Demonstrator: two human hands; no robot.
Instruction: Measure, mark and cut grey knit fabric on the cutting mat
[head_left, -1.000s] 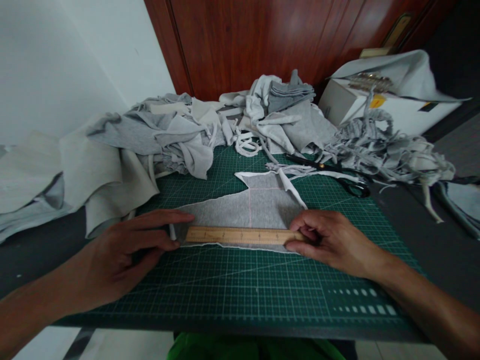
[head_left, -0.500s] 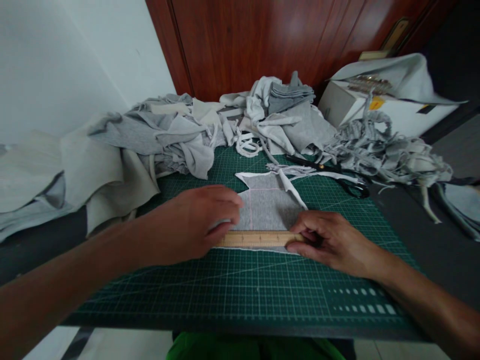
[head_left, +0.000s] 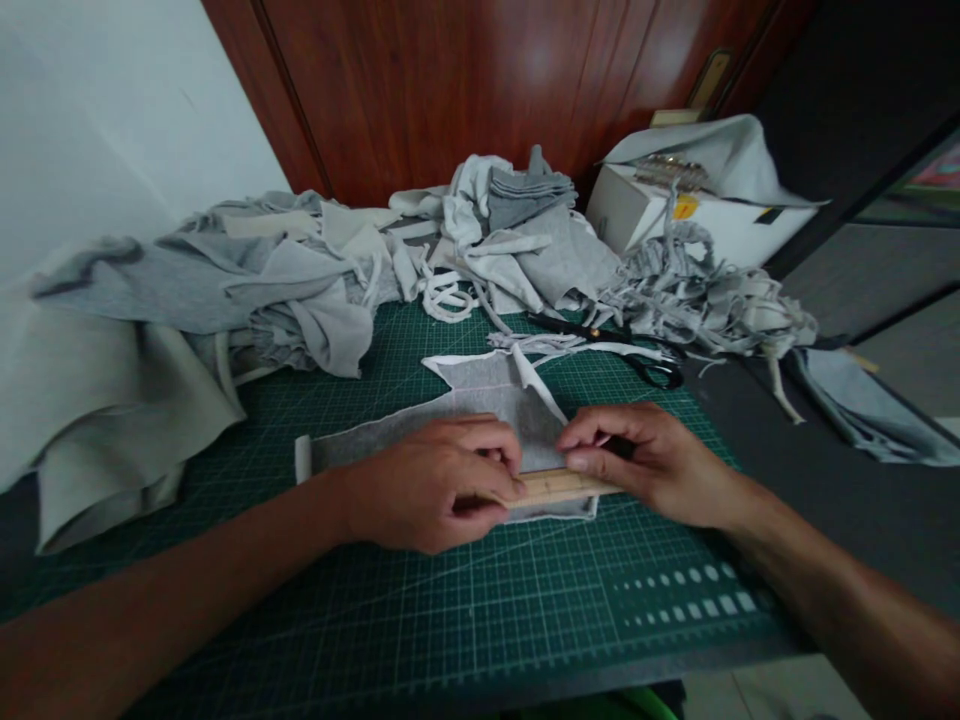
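our left hand (head_left: 450, 485) closed on the ruler (head_left: 551, 487), our right hand (head_left: 645, 462) by its other end, whether gripping we cannot tell, ruler lying across the grey cloth (head_left: 517, 415) on our green mat (head_left: 480, 600)

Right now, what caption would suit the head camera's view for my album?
Two bare hands, left and right, at a wooden ruler lying across gray fabric on a green cutting mat.

Backed by a glossy red-brown door (head_left: 450, 90), flanked at left by a pale wall (head_left: 112, 120). Floored in light tile (head_left: 784, 690), dimly lit.
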